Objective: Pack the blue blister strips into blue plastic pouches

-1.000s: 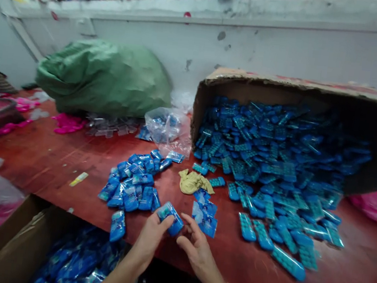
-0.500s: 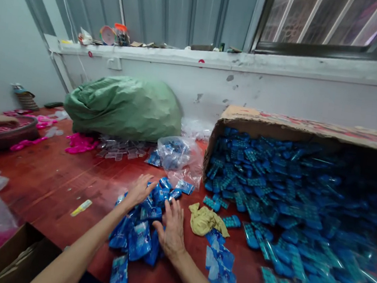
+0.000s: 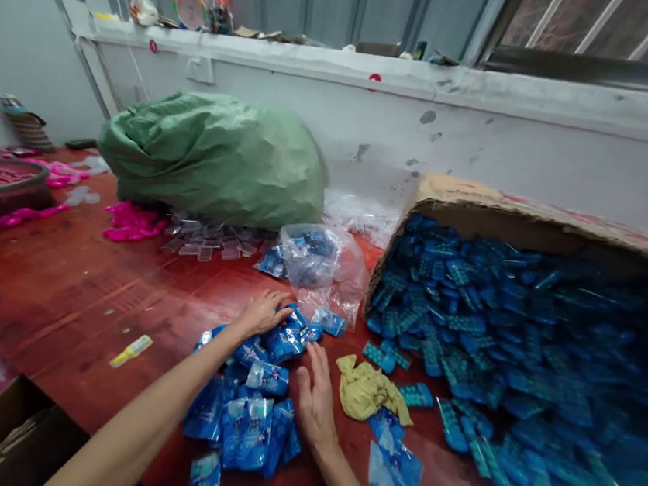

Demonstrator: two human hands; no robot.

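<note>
My left hand (image 3: pixel 262 312) and right hand (image 3: pixel 315 399), fingers spread flat, press on the pile of blue packets (image 3: pixel 253 391) near the table's (image 3: pixel 77 301) front edge.

Glossy plastic packets (image 3: pixel 248 422), rough cardboard box (image 3: pixel 480 206), polished wooden table (image 3: pixel 78 293)

You are in a small packing workshop: a red counter (image 3: pixel 73 285) heaped with blue sealed packets (image 3: pixel 260 392), a tipped cardboard box (image 3: pixel 480 206) spilling blue parts, and a bulging green sack (image 3: pixel 217 157) against the wall.
</note>
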